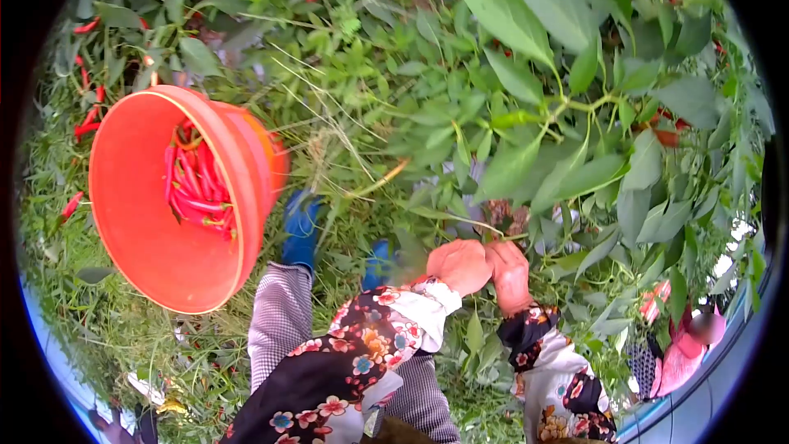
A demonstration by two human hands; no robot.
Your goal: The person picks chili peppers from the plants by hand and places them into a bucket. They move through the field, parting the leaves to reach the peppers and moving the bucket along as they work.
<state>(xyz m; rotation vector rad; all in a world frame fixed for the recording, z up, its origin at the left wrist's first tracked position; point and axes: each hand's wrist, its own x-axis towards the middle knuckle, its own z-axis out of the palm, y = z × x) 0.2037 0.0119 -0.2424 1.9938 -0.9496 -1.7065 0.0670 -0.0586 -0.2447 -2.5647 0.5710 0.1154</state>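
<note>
My left hand (460, 265) and my right hand (509, 270) are side by side among the pepper plants, their fingers curled close to a thin stem. Whatever lies between the fingers is hidden by the hands. Broad green leaves (575, 173) hang above and to the right of them. An orange-red bucket (148, 222) leans open toward me at the left, with several red peppers (197, 185) lying inside it. Both sleeves are flowered.
Red peppers (86, 127) hang on plants at the far left. Blue shoes (302, 226) stand on the weeds below the bucket's right side. A person in pink (682, 362) is at the lower right. Dense foliage surrounds the hands.
</note>
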